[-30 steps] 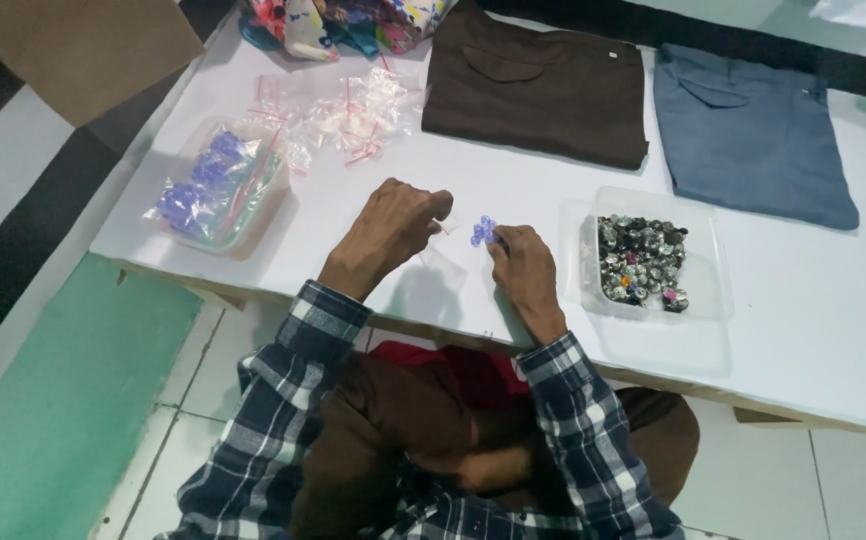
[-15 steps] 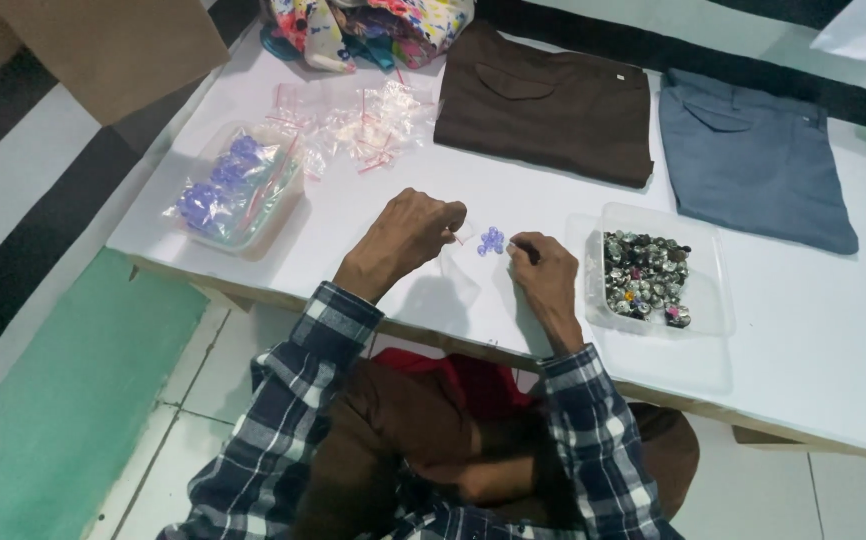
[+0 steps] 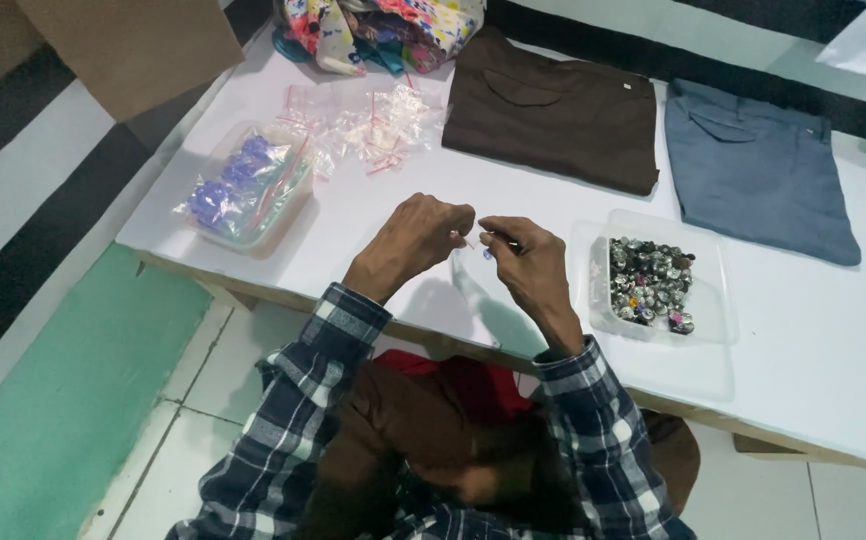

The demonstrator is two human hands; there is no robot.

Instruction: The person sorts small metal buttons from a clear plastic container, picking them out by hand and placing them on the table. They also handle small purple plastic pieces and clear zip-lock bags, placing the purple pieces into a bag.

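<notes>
From my end I see both hands up over the white bench (image 3: 373,215), near its front edge. Left hand (image 3: 415,240) and right hand (image 3: 528,268) meet fingertip to fingertip. Fingers of each are pressed together, pinching a small clear bag (image 3: 473,262) btwn them; it hangs just below the fingertips w/ a bluish bit at its top. Too small to tell what's inside.

Around them: just right of the right hand sits a clear plastic tray (image 3: 705,300) w/ a heap of small dark and shiny round pieces (image 3: 648,280) in it, near but not touching the hand. Well left, at the bench's left edge, another clear tub (image 3: 283,215) holds filled little bags w/ blue-purple contents (image 3: 228,185). Behind the hands, a loose scatter of empty clear zip bags (image 3: 368,130) w/ thin red strips, lying flat. Nothing sits btwn the hands and either tray.

Back row: a folded brown garment (image 3: 553,110) in the middle, a folded grey-blue garment (image 3: 758,165) to its right, both flat, apart from each other. A bunched multicolour floral fabric (image 3: 378,25) at the far edge, partly cut off by the frame. A brown cardboard box (image 3: 128,45) stands off the bench, top left, above the striped floor.

Plaid sleeves (image 3: 593,420) cover both forearms. Green mat (image 3: 63,400) on the tiled floor, left of the person.
</notes>
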